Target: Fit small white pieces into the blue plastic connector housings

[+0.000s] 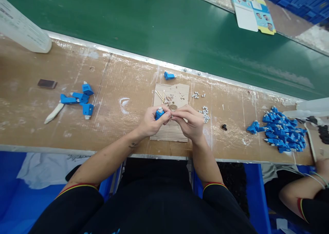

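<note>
My left hand [152, 121] is closed around a small blue plastic part [159, 113] with a whitish tip. Close beside it, my right hand [189, 121] pinches with thumb and forefinger at the part's right side; whatever sits between those fingertips is too small to make out. Both hands are over a piece of corrugated cardboard [169, 134] with brown stains. Cotton swabs [160, 96] lie on the cardboard's upper left. Small grey pieces [205, 114] are heaped just right of my right hand, with more grey bits [195, 95] above them. Another blue part [169, 75] rests beyond the cardboard.
Several blue parts [81, 97] lie at left near a pale tool [53, 113] and a dark block [47, 83]. At right are a blue pile [284, 131] and a black bit [224, 127]. A green belt [144, 24] runs behind. A co-worker's arm [303, 189] is at far right.
</note>
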The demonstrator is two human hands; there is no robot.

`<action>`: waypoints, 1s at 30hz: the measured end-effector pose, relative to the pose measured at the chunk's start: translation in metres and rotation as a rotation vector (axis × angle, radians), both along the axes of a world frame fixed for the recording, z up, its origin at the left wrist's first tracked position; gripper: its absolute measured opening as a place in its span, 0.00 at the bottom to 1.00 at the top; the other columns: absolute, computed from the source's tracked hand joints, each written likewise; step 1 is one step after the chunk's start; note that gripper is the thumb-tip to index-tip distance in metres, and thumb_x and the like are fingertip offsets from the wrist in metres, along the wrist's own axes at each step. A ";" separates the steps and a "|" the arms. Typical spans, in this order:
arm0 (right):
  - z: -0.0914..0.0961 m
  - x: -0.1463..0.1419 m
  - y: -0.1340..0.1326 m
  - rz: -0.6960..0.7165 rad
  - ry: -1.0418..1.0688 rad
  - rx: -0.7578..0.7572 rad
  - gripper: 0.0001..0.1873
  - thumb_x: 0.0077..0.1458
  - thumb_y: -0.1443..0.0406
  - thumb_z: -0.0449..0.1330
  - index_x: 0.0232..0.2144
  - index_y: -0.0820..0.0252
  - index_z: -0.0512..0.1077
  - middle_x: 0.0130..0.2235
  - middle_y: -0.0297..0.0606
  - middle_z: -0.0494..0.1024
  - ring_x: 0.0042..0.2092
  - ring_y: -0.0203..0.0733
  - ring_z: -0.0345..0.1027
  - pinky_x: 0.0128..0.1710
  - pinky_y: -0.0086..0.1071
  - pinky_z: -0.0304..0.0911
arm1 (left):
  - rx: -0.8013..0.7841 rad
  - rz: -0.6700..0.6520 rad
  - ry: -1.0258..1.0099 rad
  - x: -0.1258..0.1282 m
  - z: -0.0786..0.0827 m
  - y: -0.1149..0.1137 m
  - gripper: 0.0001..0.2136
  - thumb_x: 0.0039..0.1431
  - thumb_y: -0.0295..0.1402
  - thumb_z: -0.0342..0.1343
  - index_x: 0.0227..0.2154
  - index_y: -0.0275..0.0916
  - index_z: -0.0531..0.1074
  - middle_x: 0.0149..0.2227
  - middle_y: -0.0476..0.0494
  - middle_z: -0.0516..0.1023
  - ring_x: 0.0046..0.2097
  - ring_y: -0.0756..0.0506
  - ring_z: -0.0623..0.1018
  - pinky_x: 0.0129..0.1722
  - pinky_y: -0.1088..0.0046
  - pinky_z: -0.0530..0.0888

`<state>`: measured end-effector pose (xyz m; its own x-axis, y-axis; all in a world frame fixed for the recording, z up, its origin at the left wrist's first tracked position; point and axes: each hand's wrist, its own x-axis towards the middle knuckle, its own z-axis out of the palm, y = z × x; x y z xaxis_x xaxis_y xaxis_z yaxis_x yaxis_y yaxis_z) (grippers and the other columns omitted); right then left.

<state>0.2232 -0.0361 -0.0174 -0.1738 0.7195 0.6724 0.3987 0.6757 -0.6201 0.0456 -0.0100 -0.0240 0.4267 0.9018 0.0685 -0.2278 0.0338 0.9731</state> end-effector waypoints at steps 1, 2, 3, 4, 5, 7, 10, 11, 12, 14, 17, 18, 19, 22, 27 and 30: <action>-0.001 0.000 0.000 -0.016 0.000 -0.018 0.08 0.66 0.65 0.67 0.46 0.47 0.83 0.38 0.35 0.86 0.37 0.39 0.79 0.36 0.35 0.77 | -0.007 0.001 -0.012 0.000 -0.001 0.000 0.26 0.57 0.57 0.69 0.26 0.38 0.72 0.19 0.51 0.69 0.22 0.52 0.67 0.24 0.74 0.66; -0.002 -0.001 0.000 -0.024 0.003 -0.034 0.06 0.66 0.62 0.67 0.44 0.47 0.83 0.38 0.35 0.86 0.36 0.40 0.79 0.35 0.36 0.77 | -0.014 -0.002 -0.029 0.001 -0.002 0.000 0.26 0.57 0.57 0.70 0.26 0.38 0.72 0.19 0.51 0.69 0.22 0.52 0.67 0.24 0.74 0.66; -0.003 -0.001 0.000 -0.023 0.011 -0.047 0.05 0.66 0.60 0.67 0.43 0.48 0.84 0.38 0.35 0.86 0.36 0.40 0.79 0.35 0.36 0.77 | -0.020 -0.005 -0.051 0.002 -0.004 -0.001 0.26 0.57 0.57 0.69 0.26 0.37 0.72 0.19 0.51 0.69 0.22 0.52 0.68 0.24 0.74 0.66; -0.003 -0.001 0.000 -0.014 0.023 -0.055 0.05 0.67 0.60 0.67 0.43 0.48 0.83 0.38 0.35 0.86 0.36 0.40 0.79 0.35 0.36 0.77 | -0.027 -0.011 -0.076 0.002 -0.005 -0.001 0.26 0.58 0.57 0.69 0.26 0.37 0.72 0.19 0.51 0.69 0.22 0.52 0.68 0.24 0.74 0.66; -0.003 -0.001 0.000 -0.002 0.038 -0.054 0.05 0.67 0.60 0.67 0.42 0.48 0.83 0.38 0.35 0.86 0.36 0.39 0.79 0.35 0.36 0.77 | -0.033 -0.016 -0.100 0.003 -0.007 -0.001 0.26 0.58 0.57 0.69 0.27 0.37 0.72 0.19 0.51 0.69 0.22 0.52 0.68 0.24 0.74 0.66; -0.002 -0.001 0.000 0.016 0.054 -0.029 0.04 0.67 0.62 0.66 0.42 0.50 0.83 0.37 0.34 0.86 0.36 0.38 0.80 0.36 0.35 0.78 | -0.045 -0.027 -0.138 0.004 -0.010 -0.001 0.26 0.59 0.57 0.68 0.27 0.37 0.72 0.19 0.52 0.69 0.22 0.52 0.68 0.24 0.74 0.66; -0.001 -0.002 0.002 -0.003 0.011 0.039 0.04 0.67 0.66 0.66 0.42 0.52 0.82 0.37 0.35 0.86 0.36 0.38 0.81 0.34 0.34 0.78 | -0.064 -0.025 -0.170 0.005 -0.014 -0.001 0.25 0.59 0.57 0.68 0.28 0.37 0.73 0.19 0.52 0.69 0.22 0.53 0.68 0.24 0.75 0.66; -0.001 -0.003 0.003 -0.013 -0.011 0.068 0.05 0.66 0.66 0.66 0.42 0.52 0.82 0.36 0.35 0.86 0.36 0.38 0.80 0.33 0.34 0.77 | -0.070 -0.017 -0.175 0.005 -0.015 -0.001 0.25 0.59 0.57 0.68 0.29 0.37 0.74 0.19 0.51 0.70 0.22 0.53 0.68 0.24 0.75 0.66; -0.001 -0.004 0.003 -0.024 -0.033 0.096 0.05 0.66 0.67 0.66 0.43 0.52 0.82 0.36 0.35 0.86 0.35 0.38 0.80 0.33 0.34 0.77 | -0.075 -0.009 -0.178 0.006 -0.017 -0.002 0.25 0.60 0.57 0.68 0.29 0.37 0.74 0.20 0.51 0.70 0.22 0.53 0.68 0.24 0.75 0.66; -0.001 -0.006 0.004 -0.047 -0.068 0.141 0.06 0.66 0.68 0.66 0.44 0.52 0.82 0.36 0.36 0.86 0.35 0.39 0.80 0.32 0.35 0.77 | -0.078 0.004 -0.179 0.007 -0.019 -0.003 0.25 0.61 0.57 0.68 0.29 0.37 0.74 0.20 0.50 0.71 0.23 0.53 0.69 0.25 0.75 0.66; 0.001 -0.004 0.005 -0.072 -0.091 0.162 0.07 0.66 0.69 0.65 0.44 0.53 0.81 0.36 0.36 0.86 0.36 0.39 0.79 0.33 0.34 0.76 | -0.104 0.013 -0.185 0.011 -0.019 -0.003 0.25 0.60 0.57 0.68 0.29 0.37 0.74 0.20 0.51 0.70 0.23 0.53 0.69 0.25 0.76 0.66; 0.002 0.000 0.005 -0.077 -0.095 0.163 0.07 0.66 0.69 0.65 0.44 0.53 0.81 0.36 0.36 0.86 0.36 0.39 0.79 0.32 0.34 0.75 | -0.128 0.015 -0.193 0.011 -0.017 -0.003 0.25 0.58 0.57 0.69 0.29 0.37 0.73 0.20 0.51 0.70 0.23 0.53 0.69 0.25 0.76 0.66; 0.003 0.005 0.006 -0.081 -0.105 0.157 0.07 0.66 0.69 0.65 0.44 0.54 0.81 0.36 0.36 0.85 0.36 0.39 0.79 0.32 0.33 0.74 | -0.166 0.019 -0.209 0.011 -0.015 -0.002 0.26 0.56 0.57 0.71 0.29 0.38 0.72 0.20 0.53 0.69 0.22 0.53 0.68 0.24 0.76 0.66; 0.005 0.027 0.009 -0.070 -0.226 0.083 0.05 0.67 0.68 0.64 0.42 0.54 0.81 0.36 0.36 0.85 0.37 0.39 0.78 0.34 0.33 0.73 | -0.327 0.041 -0.309 0.006 -0.004 0.004 0.26 0.49 0.54 0.75 0.32 0.40 0.70 0.21 0.55 0.67 0.21 0.53 0.66 0.21 0.77 0.63; -0.002 0.052 0.017 0.002 -0.568 -0.092 0.10 0.71 0.63 0.61 0.41 0.55 0.82 0.36 0.39 0.84 0.39 0.41 0.76 0.39 0.35 0.72 | -0.478 0.116 -0.420 -0.009 0.009 0.015 0.13 0.51 0.41 0.64 0.34 0.41 0.68 0.25 0.52 0.69 0.22 0.51 0.68 0.21 0.77 0.63; -0.008 0.054 0.024 0.012 -0.698 -0.141 0.13 0.73 0.61 0.58 0.41 0.55 0.83 0.37 0.39 0.84 0.39 0.42 0.74 0.39 0.36 0.69 | -0.509 0.188 -0.423 -0.011 0.010 0.017 0.07 0.51 0.35 0.56 0.33 0.42 0.66 0.25 0.51 0.69 0.23 0.50 0.68 0.21 0.77 0.63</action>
<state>0.2768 -0.0124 -0.0252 -0.5382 0.7867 0.3023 0.7275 0.6148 -0.3045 0.0345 0.0069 -0.0135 0.2898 0.9219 -0.2571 -0.6316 0.3860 0.6723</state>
